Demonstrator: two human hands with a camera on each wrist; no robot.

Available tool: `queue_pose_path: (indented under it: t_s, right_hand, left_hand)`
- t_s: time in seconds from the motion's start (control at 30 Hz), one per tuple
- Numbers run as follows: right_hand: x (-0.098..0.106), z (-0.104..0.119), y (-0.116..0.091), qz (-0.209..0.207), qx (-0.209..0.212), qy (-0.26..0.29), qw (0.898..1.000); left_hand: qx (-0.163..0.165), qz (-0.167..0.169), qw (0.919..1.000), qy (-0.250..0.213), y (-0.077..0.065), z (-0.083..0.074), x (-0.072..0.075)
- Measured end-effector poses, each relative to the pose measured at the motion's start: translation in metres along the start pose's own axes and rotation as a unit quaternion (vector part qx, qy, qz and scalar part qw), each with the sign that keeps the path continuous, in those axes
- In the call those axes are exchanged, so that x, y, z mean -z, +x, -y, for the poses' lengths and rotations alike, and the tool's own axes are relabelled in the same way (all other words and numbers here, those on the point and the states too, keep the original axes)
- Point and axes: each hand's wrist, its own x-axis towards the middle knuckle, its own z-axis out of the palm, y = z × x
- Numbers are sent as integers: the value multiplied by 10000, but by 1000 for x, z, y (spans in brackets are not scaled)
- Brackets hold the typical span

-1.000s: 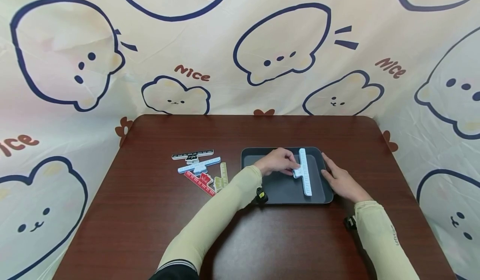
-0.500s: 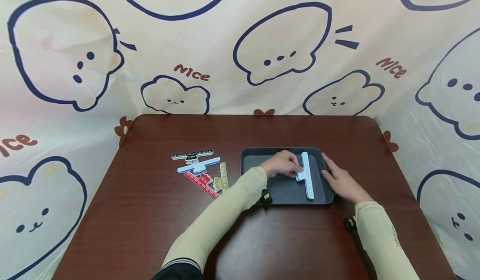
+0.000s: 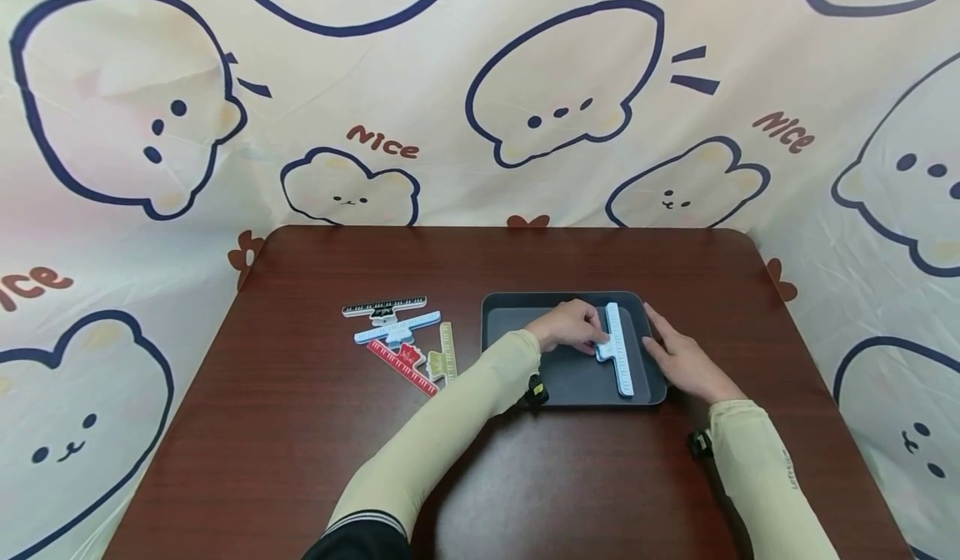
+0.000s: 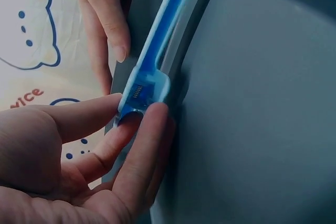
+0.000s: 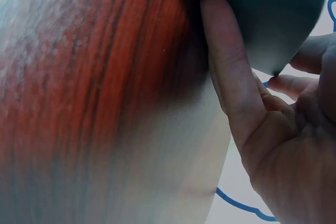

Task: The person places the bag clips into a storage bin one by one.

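My left hand (image 3: 567, 325) pinches a light blue ruler clip (image 3: 620, 364) by its short grip tab, over the right part of a dark grey tray (image 3: 562, 381). In the left wrist view, thumb and fingertips hold the tab of the clip (image 4: 152, 59), whose long bar lies close over the tray's surface (image 4: 252, 98). My right hand (image 3: 688, 366) rests with extended fingers against the tray's right edge. The right wrist view shows those fingers (image 5: 226, 45) touching the outer wall of the tray (image 5: 268, 19).
Left of the tray, several more ruler clips lie grouped on the brown table (image 3: 285, 427): a black one (image 3: 385, 308), a blue one (image 3: 397, 327), a red one (image 3: 403, 367) and a yellow-green one (image 3: 448, 352). A patterned curtain (image 3: 442, 85) hangs around the table.
My left hand has shifted a little to the right and slightly nearer the front with the light blue ruler clip. The right hand has stayed at the tray's edge.
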Motion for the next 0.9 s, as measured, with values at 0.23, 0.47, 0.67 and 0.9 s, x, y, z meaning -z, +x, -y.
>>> queue_pose_path:
  t_s: [0.23,0.47,0.67,0.9]
  right_hand:
    - [1,0,-1,-39,66,51,10000]
    - [0,-1,-1,-66,9,49,10000]
    - [0,1,-2,-64,-59,93,9999]
    - [-1,3,-2,-25,-87,80,9999]
  left_hand:
    - [40,3,9998,181,4,-2,-4]
    - [43,54,9999,86,6,-2,-5]
    - [18,71,9999,86,5,-2,-4]
    - [47,31,9999,127,4,-1,-4]
